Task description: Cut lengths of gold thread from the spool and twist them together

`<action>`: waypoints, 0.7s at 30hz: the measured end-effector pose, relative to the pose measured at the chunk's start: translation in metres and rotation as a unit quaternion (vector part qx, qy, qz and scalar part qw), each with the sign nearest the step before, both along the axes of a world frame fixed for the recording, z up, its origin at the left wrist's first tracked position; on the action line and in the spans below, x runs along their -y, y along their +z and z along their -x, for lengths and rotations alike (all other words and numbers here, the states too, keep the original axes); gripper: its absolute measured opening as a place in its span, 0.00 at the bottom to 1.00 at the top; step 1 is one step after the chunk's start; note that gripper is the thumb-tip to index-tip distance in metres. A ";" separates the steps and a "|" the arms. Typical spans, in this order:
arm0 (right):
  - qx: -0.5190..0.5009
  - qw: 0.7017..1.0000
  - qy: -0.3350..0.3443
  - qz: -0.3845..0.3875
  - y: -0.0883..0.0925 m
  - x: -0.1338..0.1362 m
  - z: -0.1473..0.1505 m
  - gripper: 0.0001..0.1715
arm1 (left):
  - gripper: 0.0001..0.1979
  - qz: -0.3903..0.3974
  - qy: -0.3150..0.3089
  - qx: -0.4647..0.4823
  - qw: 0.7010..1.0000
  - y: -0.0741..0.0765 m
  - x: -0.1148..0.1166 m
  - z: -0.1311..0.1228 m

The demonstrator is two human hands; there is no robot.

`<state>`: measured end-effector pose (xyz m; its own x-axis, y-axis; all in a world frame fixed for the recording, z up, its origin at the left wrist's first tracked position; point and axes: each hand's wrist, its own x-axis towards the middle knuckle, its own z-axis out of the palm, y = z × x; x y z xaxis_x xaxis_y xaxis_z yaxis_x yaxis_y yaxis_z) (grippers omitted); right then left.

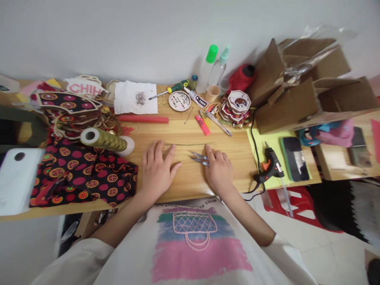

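Observation:
My left hand [156, 171] lies flat on the wooden table [190, 134] with its fingers stretched out and nothing in it. My right hand [218, 170] rests beside it, fingers curled over a pair of small metal snips [198, 158] whose blades point left. A thin thread or wire [190, 144] lies on the wood just beyond both hands.
A gold thread spool [103, 139] and patterned fabric [86, 174] lie at left. A red stick [143, 118], screwdriver [173, 89], glue tube [198, 99], bottles [212, 67] and badges [237, 105] sit behind. At right are a glue gun [271, 162], phone [293, 158] and cardboard boxes [308, 95].

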<state>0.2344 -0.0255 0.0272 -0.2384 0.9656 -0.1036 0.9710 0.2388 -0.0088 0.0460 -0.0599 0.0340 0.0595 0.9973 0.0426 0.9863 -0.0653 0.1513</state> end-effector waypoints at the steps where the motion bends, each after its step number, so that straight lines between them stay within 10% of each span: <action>1: 0.000 1.000 -0.001 -0.003 -0.001 0.000 0.000 0.29 | 0.26 0.001 0.002 0.005 1.000 0.000 0.000 0.000; 11: -0.052 0.998 0.007 -0.046 -0.008 0.002 -0.004 0.29 | 0.26 -0.017 -0.001 0.022 1.000 -0.001 0.001 0.002; 21: -0.271 0.952 0.020 -0.138 -0.023 0.007 -0.019 0.09 | 0.12 -0.065 -0.005 0.073 0.995 0.006 0.015 0.031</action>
<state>0.2538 -0.0328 0.0038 -0.2214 0.9271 0.3023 0.8318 0.3414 -0.4377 0.0151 -0.0750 0.0402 0.0534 0.9820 0.1810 0.9538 -0.1039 0.2819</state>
